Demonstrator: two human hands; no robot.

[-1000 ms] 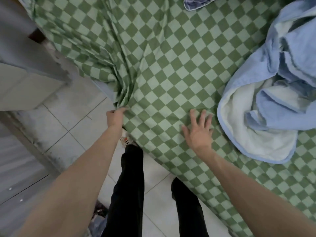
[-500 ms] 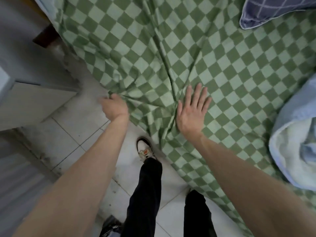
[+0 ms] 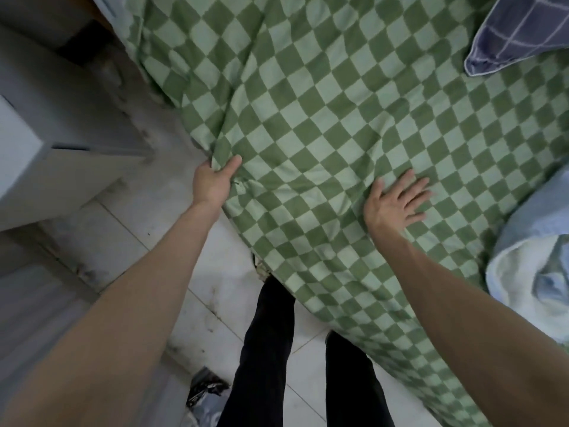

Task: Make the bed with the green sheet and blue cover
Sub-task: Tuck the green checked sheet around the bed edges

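Note:
A green checked sheet (image 3: 332, 97) covers the bed and hangs over its near edge. My left hand (image 3: 215, 178) grips a fold of the sheet at the bed's edge, thumb on top. My right hand (image 3: 395, 203) lies flat on the sheet with fingers spread, pressing it down. The blue cover (image 3: 535, 263), light blue with a white inner side, lies bunched at the right edge of the bed.
A dark blue checked pillow (image 3: 517, 32) lies at the top right. A white cabinet (image 3: 40, 171) stands left of the bed on the tiled floor (image 3: 123, 241). My legs in black trousers (image 3: 268, 349) stand against the bed's edge. A crumpled bag (image 3: 206, 392) lies by my feet.
The view has shifted along the bed. My left hand has pulled the sheet's edge outward and the creases between my hands have flattened. My right hand has slid to the right across the sheet.

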